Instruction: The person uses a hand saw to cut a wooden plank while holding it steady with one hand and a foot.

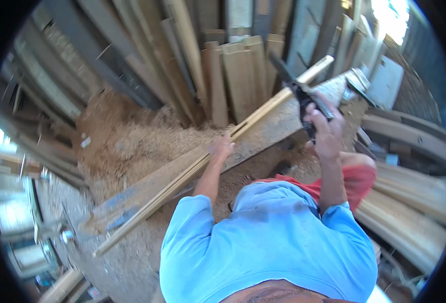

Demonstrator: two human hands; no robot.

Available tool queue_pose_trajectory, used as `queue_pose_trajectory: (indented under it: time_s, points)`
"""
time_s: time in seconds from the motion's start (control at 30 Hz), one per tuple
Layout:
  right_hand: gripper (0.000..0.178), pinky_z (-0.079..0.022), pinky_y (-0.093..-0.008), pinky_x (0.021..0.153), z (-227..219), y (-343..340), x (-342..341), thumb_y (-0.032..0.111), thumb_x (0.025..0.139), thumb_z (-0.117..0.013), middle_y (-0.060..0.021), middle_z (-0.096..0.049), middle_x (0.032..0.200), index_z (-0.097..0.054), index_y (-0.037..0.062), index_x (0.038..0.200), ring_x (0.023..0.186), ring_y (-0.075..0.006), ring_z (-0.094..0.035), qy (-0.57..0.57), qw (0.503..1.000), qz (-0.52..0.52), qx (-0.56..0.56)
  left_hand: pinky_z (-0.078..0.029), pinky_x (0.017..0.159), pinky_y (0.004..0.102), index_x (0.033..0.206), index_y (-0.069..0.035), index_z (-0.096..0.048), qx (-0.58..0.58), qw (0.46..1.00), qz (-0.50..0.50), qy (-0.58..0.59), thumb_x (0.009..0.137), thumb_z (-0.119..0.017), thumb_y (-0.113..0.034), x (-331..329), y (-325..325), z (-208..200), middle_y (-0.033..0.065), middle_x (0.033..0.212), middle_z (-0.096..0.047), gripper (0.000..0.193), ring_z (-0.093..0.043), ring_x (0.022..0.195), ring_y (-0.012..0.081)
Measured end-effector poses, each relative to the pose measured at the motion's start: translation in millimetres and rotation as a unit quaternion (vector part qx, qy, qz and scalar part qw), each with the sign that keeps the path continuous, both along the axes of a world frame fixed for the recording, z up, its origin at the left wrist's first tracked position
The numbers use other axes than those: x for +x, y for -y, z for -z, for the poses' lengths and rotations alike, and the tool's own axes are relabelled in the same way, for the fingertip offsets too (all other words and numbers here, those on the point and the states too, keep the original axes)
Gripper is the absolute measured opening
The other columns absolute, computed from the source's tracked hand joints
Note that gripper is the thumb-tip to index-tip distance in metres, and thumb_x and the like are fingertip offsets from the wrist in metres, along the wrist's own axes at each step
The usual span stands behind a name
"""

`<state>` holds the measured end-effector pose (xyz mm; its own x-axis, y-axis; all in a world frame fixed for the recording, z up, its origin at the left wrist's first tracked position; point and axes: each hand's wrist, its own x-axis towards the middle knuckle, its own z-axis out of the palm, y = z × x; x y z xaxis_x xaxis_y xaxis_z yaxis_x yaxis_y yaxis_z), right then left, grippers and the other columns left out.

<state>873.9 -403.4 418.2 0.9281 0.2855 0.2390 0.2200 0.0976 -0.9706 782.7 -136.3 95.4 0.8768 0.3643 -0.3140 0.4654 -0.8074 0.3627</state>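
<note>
A long, thin wooden strip (157, 204) lies slantwise along a wide, worn plank (263, 132), running from the lower left to the upper right. My left hand (221, 147) is closed round the strip near its middle, where a dark slot shows in the wood. Farther right, my right hand (326, 123) grips a black tool (303, 98) with a long flat bar, shaped like a small chainsaw. Its bar slants up to the left across the strip's far part. Whether the bar touches the wood I cannot tell.
Sawdust (152, 146) is heaped behind the plank. Upright boards (243, 76) lean along the back, with more timber (405, 217) stacked at my right. A pale machine-like object (15, 214) stands at the far left. My red-clad knee (359, 179) is close beside the plank.
</note>
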Motion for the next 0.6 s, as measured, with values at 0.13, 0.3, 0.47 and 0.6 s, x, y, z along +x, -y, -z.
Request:
queue_pose_trajectory:
  time_s: [0.13, 0.3, 0.47, 0.6]
  points:
    - [0.049, -0.048, -0.0266, 0.078, 5.6, -36.4, -3.0, 0.007, 0.099, -0.056, -0.0055, -0.060, 0.093, -0.048, -0.0112, 0.144, 0.079, -0.0110, -0.055, 0.107, 0.990, -0.053, 0.074, -0.056, 0.090, 0.0488, 0.132, -0.012, -0.058, 0.025, 1.000, -0.018, 0.006, 0.086, -0.077, -0.042, -5.8, 7.5, -21.3, 0.0185, 0.115, -0.072, 0.058, -0.069, 0.110, 0.0360]
    - [0.047, -0.042, -0.0242, 0.069, 37.7, -52.2, 18.2, 0.028, 0.108, -0.051, -0.0015, -0.057, 0.081, -0.060, -0.0102, 0.134, 0.075, -0.0077, -0.052, -0.094, 0.975, -0.185, 0.075, -0.056, 0.086, 0.0525, 0.124, -0.017, -0.059, -0.035, 0.999, -0.022, 0.030, 0.084, -0.079, -0.042, -5.1, 3.7, -17.9, 0.0185, 0.109, -0.072, 0.051, -0.070, 0.103, 0.0400]
    - [0.048, -0.044, -0.0237, 0.070, 48.8, -56.1, 28.7, 0.026, 0.108, -0.051, -0.0029, -0.061, 0.087, -0.055, -0.0103, 0.139, 0.075, -0.0085, -0.053, -0.089, 0.972, -0.217, 0.017, -0.053, 0.095, 0.0523, 0.137, -0.022, -0.059, -0.053, 0.998, -0.014, 0.011, 0.085, -0.079, -0.044, -18.2, -5.4, -15.9, 0.0190, 0.118, -0.071, 0.061, -0.066, 0.114, 0.0398]
    - [0.050, -0.045, -0.0224, 0.071, 35.3, -47.8, 28.5, 0.020, 0.107, -0.051, -0.0021, -0.061, 0.086, -0.048, -0.0074, 0.148, 0.076, -0.0082, -0.054, -0.018, 0.982, -0.183, 0.035, -0.049, 0.103, 0.0501, 0.135, -0.020, -0.061, -0.072, 0.997, 0.003, -0.037, 0.083, -0.080, -0.045, -25.6, -16.1, -24.9, 0.0154, 0.132, -0.066, 0.061, -0.062, 0.124, 0.0368]
